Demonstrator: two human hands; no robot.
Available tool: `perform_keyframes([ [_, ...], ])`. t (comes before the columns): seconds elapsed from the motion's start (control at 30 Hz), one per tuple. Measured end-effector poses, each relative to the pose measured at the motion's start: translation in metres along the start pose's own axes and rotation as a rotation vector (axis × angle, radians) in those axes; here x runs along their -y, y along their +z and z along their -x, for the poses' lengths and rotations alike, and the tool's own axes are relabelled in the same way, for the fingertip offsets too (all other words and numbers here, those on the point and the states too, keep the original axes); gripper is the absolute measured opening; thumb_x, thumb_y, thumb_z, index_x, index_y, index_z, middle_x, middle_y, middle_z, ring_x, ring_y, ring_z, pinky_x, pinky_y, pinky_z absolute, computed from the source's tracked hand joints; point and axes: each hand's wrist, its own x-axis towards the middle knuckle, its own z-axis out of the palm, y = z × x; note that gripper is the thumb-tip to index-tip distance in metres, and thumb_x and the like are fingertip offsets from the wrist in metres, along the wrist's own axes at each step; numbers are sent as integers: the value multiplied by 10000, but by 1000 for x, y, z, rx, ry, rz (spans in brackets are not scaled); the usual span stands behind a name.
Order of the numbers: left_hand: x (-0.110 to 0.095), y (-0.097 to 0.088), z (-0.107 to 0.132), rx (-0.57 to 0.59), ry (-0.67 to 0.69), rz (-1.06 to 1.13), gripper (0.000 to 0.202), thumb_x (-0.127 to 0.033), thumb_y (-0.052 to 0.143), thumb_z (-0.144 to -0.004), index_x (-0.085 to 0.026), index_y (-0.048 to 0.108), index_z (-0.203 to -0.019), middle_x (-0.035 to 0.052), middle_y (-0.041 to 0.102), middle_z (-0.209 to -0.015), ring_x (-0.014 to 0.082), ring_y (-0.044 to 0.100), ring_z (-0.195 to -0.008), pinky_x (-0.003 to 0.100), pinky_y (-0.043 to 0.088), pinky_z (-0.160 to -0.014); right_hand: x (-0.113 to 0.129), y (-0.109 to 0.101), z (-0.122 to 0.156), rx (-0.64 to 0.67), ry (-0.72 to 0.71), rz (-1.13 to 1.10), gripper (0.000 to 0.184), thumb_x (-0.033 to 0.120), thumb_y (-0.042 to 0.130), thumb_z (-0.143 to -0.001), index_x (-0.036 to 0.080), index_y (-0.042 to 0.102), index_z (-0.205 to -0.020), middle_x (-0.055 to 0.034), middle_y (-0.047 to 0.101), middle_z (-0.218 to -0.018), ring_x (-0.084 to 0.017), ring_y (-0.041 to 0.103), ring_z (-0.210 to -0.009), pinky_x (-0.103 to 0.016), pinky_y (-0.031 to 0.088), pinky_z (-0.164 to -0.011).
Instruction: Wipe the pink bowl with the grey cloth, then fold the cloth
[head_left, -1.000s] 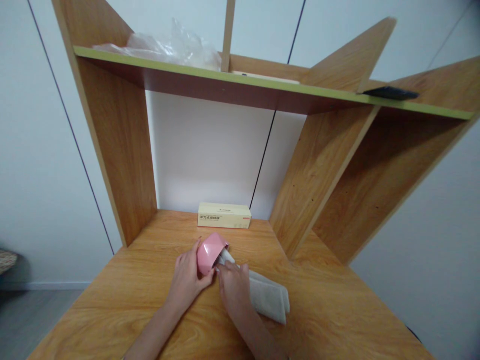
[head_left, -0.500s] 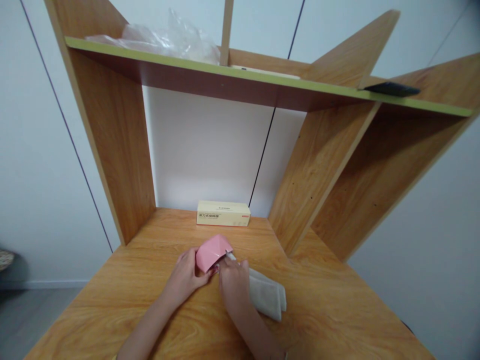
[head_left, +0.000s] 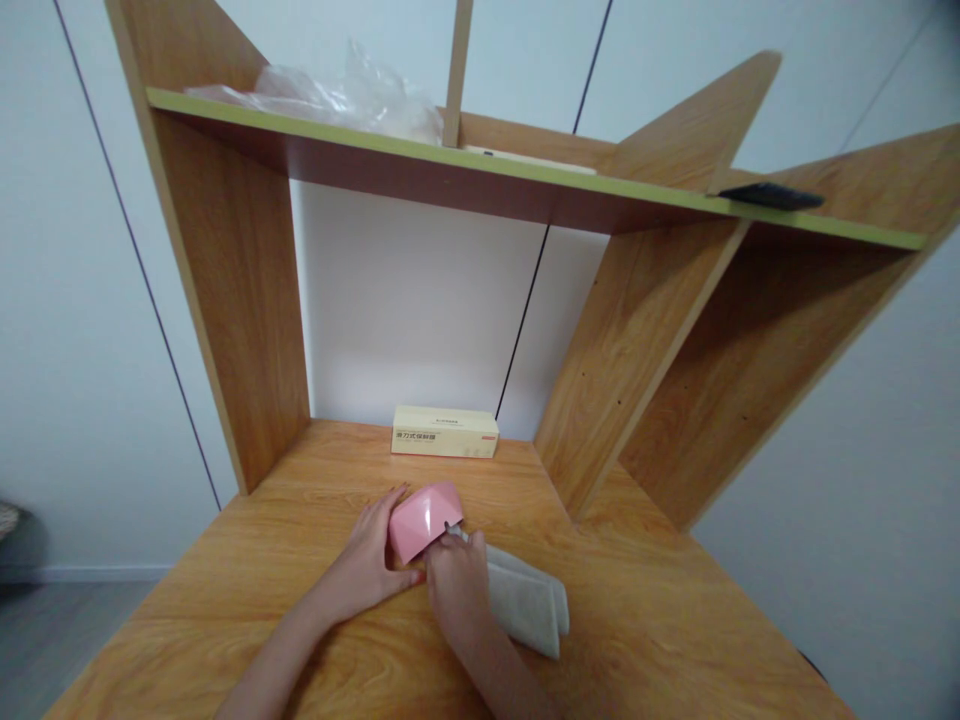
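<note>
A glossy pink faceted container (head_left: 420, 522), hollow and with a small notch in its rim, is tipped on its side above the desk, its opening towards me. My left hand (head_left: 366, 558) grips it from the left, fingers behind and thumb stretched below the opening. At that opening is my right hand (head_left: 459, 582), its fingers curled and their tips hidden inside. A folded grey cloth (head_left: 525, 605) runs out from under the right hand and trails over the desk to the right. The bunched part of the cloth between the right fingers is mostly hidden.
Behind the hands, a cream box (head_left: 444, 435) with printed lettering stands against the wall. Wooden side panels (head_left: 225, 300) frame the wooden desk (head_left: 360, 670). Overhead, a shelf (head_left: 420, 165) bears a clear plastic bag (head_left: 337, 105) and a dark flat object (head_left: 772, 196).
The pink container has turned and come slightly lower, with both hands moving along. My left fingers have spread out more along its far side. The view has shifted a little.
</note>
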Motion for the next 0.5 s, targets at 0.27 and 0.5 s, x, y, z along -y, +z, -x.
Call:
perform_keyframes([
  [0.27,-18,-5,-7,-54,146,-123,651,-419,568,-741,-202,320,-1303,105,486,-1259,251,448,-1139,401,339,-959,0,3,0,-30,18,-49,219,93,493,-799,236,653,-754,6,674,-841,-144,557,-796,-291,268,-699],
  [0.5,-16,-16,-9,-124,83,-296,483,-380,597,-654,-180,523,-1087,93,634,-1019,261,569,-934,406,382,-879,-8,-3,3,-192,84,93,209,140,430,-860,222,618,-904,-31,642,-910,-196,523,-831,-333,275,-675],
])
